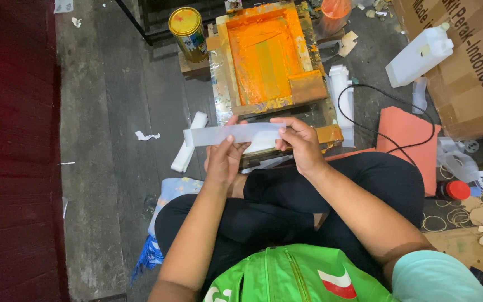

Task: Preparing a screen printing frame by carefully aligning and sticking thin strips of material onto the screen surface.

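Seated cross-legged on the floor point(102, 184), black trousers and a green garment nearest the camera. Just beyond the knees, a long translucent white strip point(233, 134) held level in the air, long axis running left to right. Left hand point(223, 159) closed on the strip from below, thumb up against its underside near the middle, the free end jutting out past it to the left. Right hand point(300, 142) pinching the right end, fingers curled over the top edge. Both equally near, one per half.

Directly behind the strip, a wooden printing frame point(227, 61) smeared with orange ink, lying flat. Left of it, a gold tin can point(187, 31) with a yellow lid, standing upright. Right of the frame, a stack of white strips point(342, 100), then a black cable point(387, 140) looping over an orange pad point(409, 131). Farther right, a white plastic jug point(417, 56) leaning on a brown cardboard box point(465, 84) with dark print along its side. At the right edge, a red-capped bottle point(454, 190) and scattered rubber bands point(448, 218).
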